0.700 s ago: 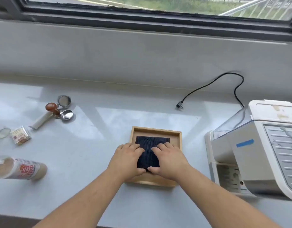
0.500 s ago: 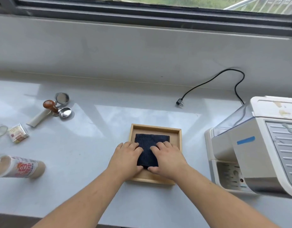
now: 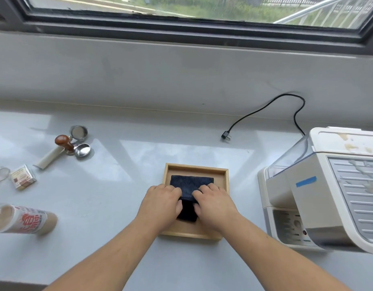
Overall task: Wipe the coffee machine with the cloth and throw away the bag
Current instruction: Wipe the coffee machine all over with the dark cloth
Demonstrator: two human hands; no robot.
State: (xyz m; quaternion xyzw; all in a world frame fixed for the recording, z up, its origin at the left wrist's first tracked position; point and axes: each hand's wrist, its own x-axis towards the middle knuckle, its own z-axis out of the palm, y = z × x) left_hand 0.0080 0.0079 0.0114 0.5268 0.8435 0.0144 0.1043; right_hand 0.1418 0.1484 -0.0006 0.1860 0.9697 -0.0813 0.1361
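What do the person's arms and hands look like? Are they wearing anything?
Both arms are bare from as far up as the picture shows, with no sleeves in view. The left hand and the right hand wear no gloves. No rings, watch or bracelets can be seen on the fingers or wrists.

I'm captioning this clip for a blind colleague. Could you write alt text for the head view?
Both hands, left hand and right hand, grip a dark cloth in a wooden tray on a pale counter. A stained white coffee machine stands right.
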